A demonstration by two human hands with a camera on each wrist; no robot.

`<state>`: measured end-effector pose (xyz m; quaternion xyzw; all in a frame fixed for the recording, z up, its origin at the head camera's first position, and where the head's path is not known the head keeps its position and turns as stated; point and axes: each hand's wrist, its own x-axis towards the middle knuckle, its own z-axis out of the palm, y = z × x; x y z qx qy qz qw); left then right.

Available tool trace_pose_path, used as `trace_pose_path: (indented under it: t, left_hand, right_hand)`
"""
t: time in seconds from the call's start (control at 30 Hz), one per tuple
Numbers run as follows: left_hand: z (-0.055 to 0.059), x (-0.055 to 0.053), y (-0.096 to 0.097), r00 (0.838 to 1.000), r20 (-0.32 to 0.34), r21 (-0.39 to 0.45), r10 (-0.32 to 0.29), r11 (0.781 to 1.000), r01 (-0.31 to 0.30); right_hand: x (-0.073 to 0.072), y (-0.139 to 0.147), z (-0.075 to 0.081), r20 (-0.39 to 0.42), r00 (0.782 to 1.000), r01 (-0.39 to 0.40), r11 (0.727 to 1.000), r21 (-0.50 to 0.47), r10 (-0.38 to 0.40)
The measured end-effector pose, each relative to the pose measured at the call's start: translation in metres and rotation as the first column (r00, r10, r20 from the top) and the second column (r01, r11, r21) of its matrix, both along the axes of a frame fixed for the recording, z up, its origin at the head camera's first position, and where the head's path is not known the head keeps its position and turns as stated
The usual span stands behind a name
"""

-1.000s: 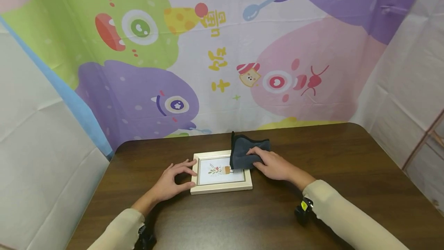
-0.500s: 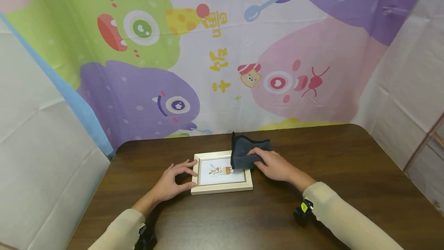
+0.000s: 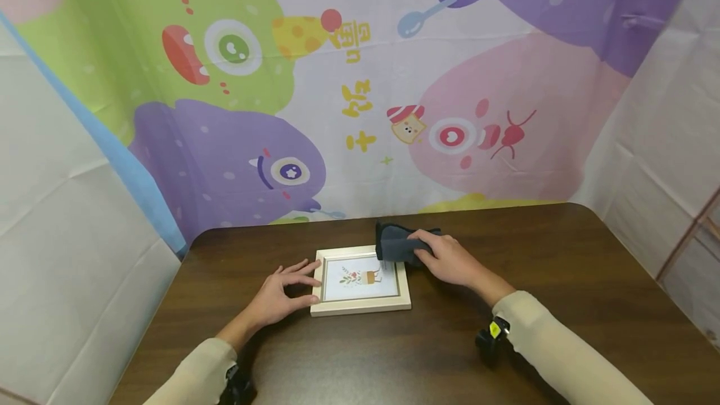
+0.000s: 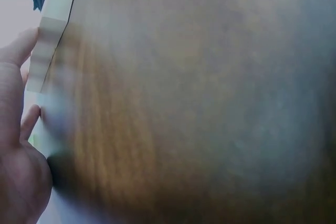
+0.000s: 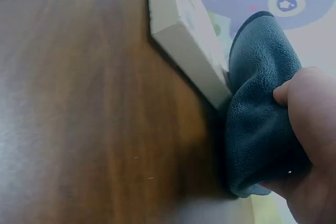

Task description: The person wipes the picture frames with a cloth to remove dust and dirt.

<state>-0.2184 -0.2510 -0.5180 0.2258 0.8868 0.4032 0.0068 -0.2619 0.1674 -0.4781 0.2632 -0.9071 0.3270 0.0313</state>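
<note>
A cream picture frame lies flat on the table, its picture of a potted plant facing up. My left hand rests at its left side, fingers and thumb spread and fairly straight against the rim. In the left wrist view, the thumb touches the edge of the frame. My right hand grips a dark grey-blue cloth with a black border. The cloth overlaps the frame's far right corner and covers a bit of the picture. In the right wrist view, the fluffy cloth bunches between thumb and fingers.
The brown wooden table has rounded far corners. Behind its far edge hangs a cloth backdrop with cartoon monsters, and pale fabric closes off the right side. Each wrist carries a small black camera.
The right hand has drawn the cloth slightly up and to the right, folding it and uncovering more of the picture. The left hand keeps its place on the frame.
</note>
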Motion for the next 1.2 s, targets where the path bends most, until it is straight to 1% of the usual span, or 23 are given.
trace_pose_path:
  t: [0.1,0.2,0.3,0.33,0.4,0.43,0.53,0.57,0.6,0.73,0.87,0.97,1.1,1.2]
  left_hand:
    - [0.001,0.000,0.000,1.000,0.027,0.003,0.006,1.000,-0.006]
    - [0.002,0.000,0.000,0.999,0.043,0.000,0.013,1.000,-0.013]
    - [0.002,0.000,0.000,0.999,0.046,0.002,0.015,1.000,-0.015]
    - [0.002,0.001,0.000,0.999,0.046,0.003,0.015,1.000,-0.015]
    - [0.002,0.001,0.000,0.999,0.038,0.006,0.012,1.000,-0.012]
    - [0.001,0.001,0.000,0.999,0.034,0.007,0.011,1.000,-0.012]
    - [0.001,0.000,0.000,1.000,0.024,0.007,0.010,1.000,-0.010]
    - [0.001,0.000,0.000,1.000,0.022,0.007,0.009,1.000,-0.010]
    - [0.001,0.000,0.000,1.000,0.020,0.006,0.009,1.000,-0.009]
    - [0.001,0.000,0.000,1.000,0.024,0.005,0.009,1.000,-0.009]
    - [0.001,0.000,0.000,1.000,0.024,0.001,0.010,1.000,-0.010]
    - [0.000,0.000,0.000,1.000,0.022,-0.002,0.010,1.000,-0.010]
    - [0.000,0.000,0.000,1.000,0.019,-0.009,0.003,1.000,-0.003]
    - [0.000,-0.001,-0.001,1.000,0.020,-0.015,0.000,1.000,0.000]
  right_hand:
    - [-0.004,0.002,0.005,0.015,1.000,0.012,0.999,-0.030,-0.012]
    - [-0.007,0.004,0.011,0.015,1.000,0.006,0.997,-0.072,-0.005]
    - [-0.011,0.005,0.015,-0.024,1.000,-0.006,0.994,-0.108,0.004]
    - [-0.018,0.009,0.010,-0.051,0.998,-0.031,0.990,-0.137,0.024]
    - [-0.020,0.008,0.013,-0.079,0.997,-0.032,0.988,-0.149,0.020]
    - [-0.021,0.007,0.015,-0.092,0.996,-0.029,0.987,-0.155,0.015]
    - [-0.023,0.004,0.021,-0.090,0.996,-0.004,0.987,-0.162,-0.011]
    - [-0.017,-0.002,0.029,-0.069,0.997,0.028,0.989,-0.142,-0.038]
    - [-0.017,-0.003,0.030,-0.060,0.997,0.037,0.990,-0.137,-0.046]
    - [-0.017,-0.009,0.028,-0.021,0.998,0.054,0.993,-0.109,-0.056]
    - [-0.017,-0.015,0.021,0.011,1.000,0.029,0.994,-0.102,-0.028]
    - [-0.017,-0.020,0.015,0.035,0.999,-0.005,0.996,-0.090,0.008]
    - [-0.017,-0.026,0.006,0.067,0.997,-0.046,0.998,-0.032,0.048]
    - [-0.017,-0.029,0.002,0.080,0.995,-0.051,0.999,0.003,0.051]
